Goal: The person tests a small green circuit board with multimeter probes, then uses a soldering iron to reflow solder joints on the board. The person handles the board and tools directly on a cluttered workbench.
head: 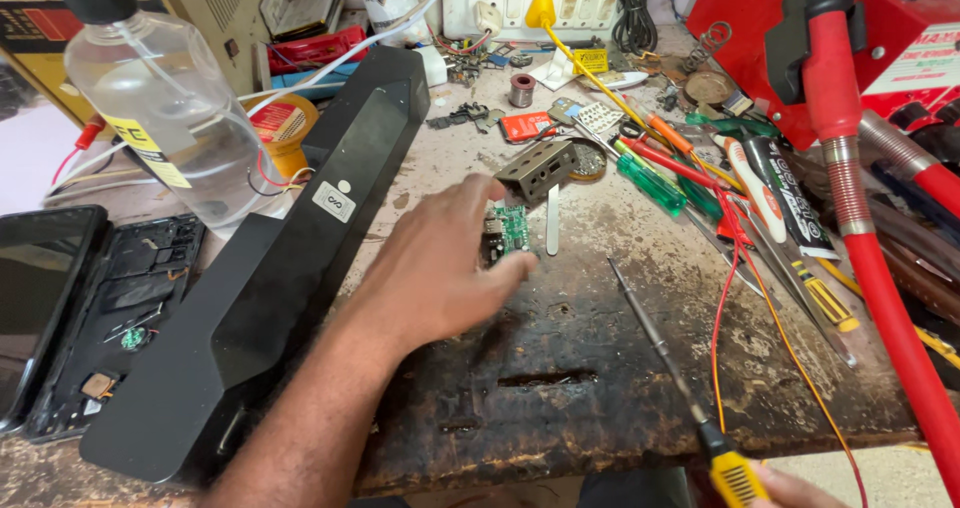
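My left hand (435, 268) reaches from the lower left across the worn workbench (600, 368). Its thumb and fingers close around a small green circuit board (512, 228), which the fingers partly hide. My right hand (795, 490) shows only at the bottom edge, gripping the yellow handle of a thin-shafted tool (735, 473). The tool's long metal shaft (645, 323) slants up and left, and its tip lies right of the board, apart from it.
A long black speaker housing (300, 238) lies left of my arm, with an opened phone (100, 308) and a clear bottle (160, 98) beyond. A perforated metal box (538, 168), a white stick (552, 220), screwdrivers (660, 178), wires, a red hose (885, 278) and a red machine (900, 38) crowd the right.
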Action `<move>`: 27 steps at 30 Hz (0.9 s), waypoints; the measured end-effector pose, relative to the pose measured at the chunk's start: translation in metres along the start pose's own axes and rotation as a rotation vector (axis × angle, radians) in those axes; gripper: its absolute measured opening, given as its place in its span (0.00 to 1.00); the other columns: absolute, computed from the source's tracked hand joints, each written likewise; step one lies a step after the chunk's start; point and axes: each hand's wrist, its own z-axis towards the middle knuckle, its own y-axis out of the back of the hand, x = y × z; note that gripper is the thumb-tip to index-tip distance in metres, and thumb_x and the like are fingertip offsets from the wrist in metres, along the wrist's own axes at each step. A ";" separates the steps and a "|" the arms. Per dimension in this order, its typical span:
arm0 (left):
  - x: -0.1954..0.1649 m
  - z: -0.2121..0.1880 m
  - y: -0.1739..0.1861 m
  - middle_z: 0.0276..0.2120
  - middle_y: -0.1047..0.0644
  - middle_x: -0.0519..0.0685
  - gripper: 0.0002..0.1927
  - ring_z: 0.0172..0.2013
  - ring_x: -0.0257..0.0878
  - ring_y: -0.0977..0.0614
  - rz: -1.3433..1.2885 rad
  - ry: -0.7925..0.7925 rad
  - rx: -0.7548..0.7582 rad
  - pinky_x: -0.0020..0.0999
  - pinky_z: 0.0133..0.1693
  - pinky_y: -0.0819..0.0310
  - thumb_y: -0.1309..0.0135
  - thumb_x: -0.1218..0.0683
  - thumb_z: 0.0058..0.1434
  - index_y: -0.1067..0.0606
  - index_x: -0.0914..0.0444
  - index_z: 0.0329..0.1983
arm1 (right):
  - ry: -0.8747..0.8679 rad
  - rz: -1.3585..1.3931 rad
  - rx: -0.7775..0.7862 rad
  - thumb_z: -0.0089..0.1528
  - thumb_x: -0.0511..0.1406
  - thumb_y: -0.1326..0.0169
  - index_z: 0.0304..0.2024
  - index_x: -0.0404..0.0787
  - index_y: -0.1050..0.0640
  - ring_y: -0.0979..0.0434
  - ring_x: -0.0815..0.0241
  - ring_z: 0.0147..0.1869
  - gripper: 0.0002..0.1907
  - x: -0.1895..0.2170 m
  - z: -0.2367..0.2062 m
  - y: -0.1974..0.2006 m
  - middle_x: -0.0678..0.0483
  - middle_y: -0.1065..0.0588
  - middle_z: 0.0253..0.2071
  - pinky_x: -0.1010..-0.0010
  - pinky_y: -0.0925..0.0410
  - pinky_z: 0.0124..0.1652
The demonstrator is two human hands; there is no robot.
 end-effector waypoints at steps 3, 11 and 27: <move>-0.003 0.000 -0.004 0.47 0.23 0.65 0.34 0.50 0.61 0.24 0.115 -0.046 -0.012 0.53 0.51 0.34 0.33 0.49 0.52 0.31 0.70 0.56 | 0.210 -0.027 -0.084 0.72 0.33 0.46 0.54 0.32 0.29 0.19 0.61 0.45 0.12 0.035 0.012 -0.002 0.47 0.23 0.45 0.70 0.26 0.51; -0.011 -0.001 0.007 0.56 0.28 0.59 0.35 0.56 0.58 0.25 0.001 -0.019 0.015 0.46 0.54 0.30 0.31 0.56 0.46 0.30 0.64 0.59 | 0.621 -0.149 0.003 0.75 0.33 0.49 0.55 0.31 0.29 0.20 0.63 0.45 0.10 0.132 0.056 -0.026 0.47 0.23 0.46 0.72 0.27 0.52; -0.007 -0.004 0.012 0.56 0.25 0.62 0.39 0.58 0.59 0.26 -0.025 -0.167 0.071 0.47 0.57 0.32 0.37 0.68 0.45 0.31 0.66 0.64 | 0.750 -0.416 0.136 0.76 0.33 0.43 0.46 0.31 0.22 0.18 0.67 0.39 0.09 0.155 0.120 -0.076 0.51 0.20 0.36 0.76 0.26 0.39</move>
